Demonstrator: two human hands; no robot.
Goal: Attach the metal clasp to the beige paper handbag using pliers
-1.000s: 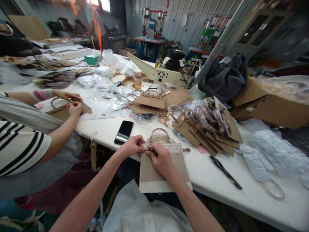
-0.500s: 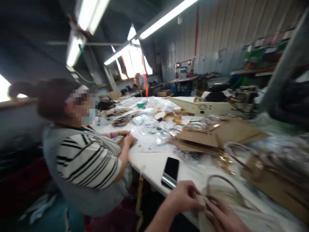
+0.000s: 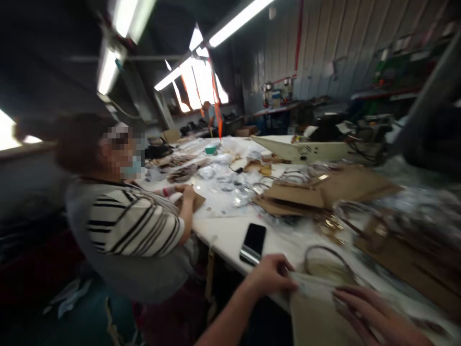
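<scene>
Clearly, from my remote seat, the loosest point is my left hand (image 3: 274, 276), its thumb and fingertips closed to a narrow pinch on the corner of the beige bag (image 3: 312, 310), which sits to the right of the phone (image 3: 253, 243) and nearer me. My right hand (image 3: 372, 312) lies over the bag's other side, fingers stretched and slightly parted; blur means I can't tell whether it grips. If that pinch slipped, I judge the bag could skew towards the table edge (image 3: 230, 257); a leftward elbow swing could nudge the phone off too.

The bag looks flat and matte, with a paler top band; a slim handle (image 3: 329, 250) arches beyond. Past the phone to the right, shiny gold-coloured pieces (image 3: 329, 228) lie heaped beside stiff, dull brown bags (image 3: 297, 194).
</scene>
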